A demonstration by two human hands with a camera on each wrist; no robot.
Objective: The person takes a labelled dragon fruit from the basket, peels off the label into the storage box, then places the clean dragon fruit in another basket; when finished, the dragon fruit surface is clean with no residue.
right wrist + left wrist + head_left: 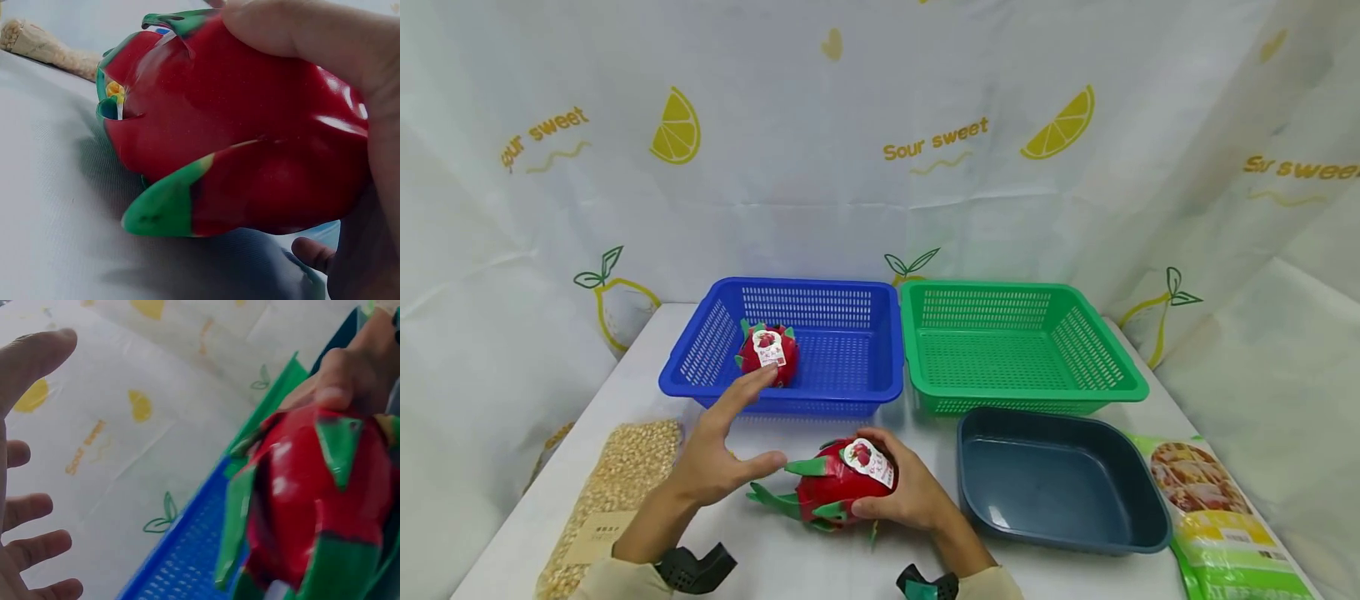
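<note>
A red dragon fruit [835, 487] with green leafy tips and a white label is gripped by my right hand [906, 492] in front of the baskets. The right wrist view shows the thumb pressed along the glossy skin of the dragon fruit [250, 125]. To its left, my left hand [718, 458] has its fingers spread and holds nothing; its thumb tip is close to the green tips. In the left wrist view, the fingers of the left hand [31, 506] stand apart from the fruit. A second dragon fruit [775, 354], also labelled, lies in the left part of the blue basket [891, 379].
Beside the blue basket stands a green basket [1000, 358]. A dark blue-grey tub [1060, 479] is at the front right, next to a green and yellow food packet [1225, 525]. At left lies a clear bag of pale kernels [625, 467]. A lemon-print cloth [790, 167] hangs behind.
</note>
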